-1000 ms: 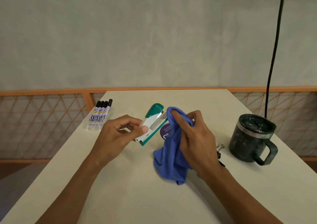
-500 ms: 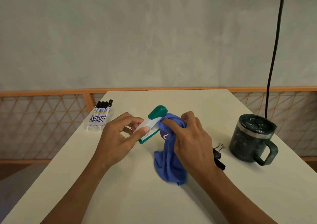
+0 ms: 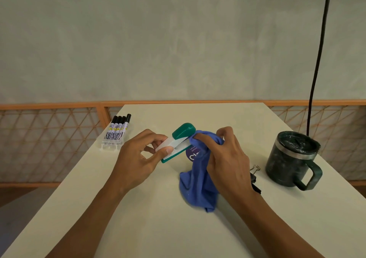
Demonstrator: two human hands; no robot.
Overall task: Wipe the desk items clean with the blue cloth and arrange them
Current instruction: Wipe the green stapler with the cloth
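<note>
My left hand (image 3: 138, 160) pinches the near end of a green and white stapler (image 3: 179, 142), holding it above the cream desk (image 3: 158, 228). My right hand (image 3: 225, 162) grips the blue cloth (image 3: 198, 186) and presses a fold of it against the stapler's right side. The rest of the cloth hangs down to the desk. A purple round sticker (image 3: 192, 155) shows between stapler and cloth.
A pack of black markers (image 3: 116, 132) lies at the desk's left edge. A dark green lidded mug (image 3: 291, 158) stands at the right, and a black binder clip (image 3: 254, 175) peeks out beside my right wrist. A black cable (image 3: 318, 56) hangs down behind the mug.
My right hand has slid the cloth along the stapler's side toward its green head. The stapler has tilted slightly in my left hand.
</note>
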